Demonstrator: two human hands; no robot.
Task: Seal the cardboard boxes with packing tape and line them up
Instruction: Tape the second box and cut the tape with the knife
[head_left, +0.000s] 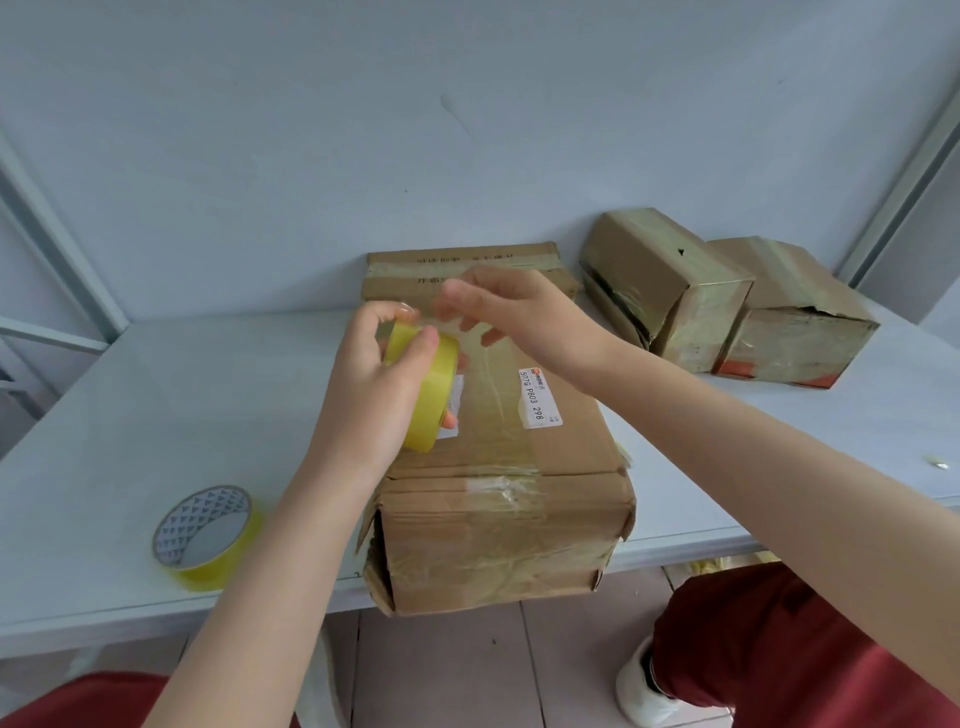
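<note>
Head view: the left hand (374, 379) grips a yellow tape roll (431, 389) above the front cardboard box (498, 499), which overhangs the desk (156, 415) edge. The right hand (519, 317) is just beside the roll, its fingers blurred, so the grip cannot be told. The white label (540, 397) reads "507G P803 298". A spare roll (208, 535) lies on the desk to the left.
</note>
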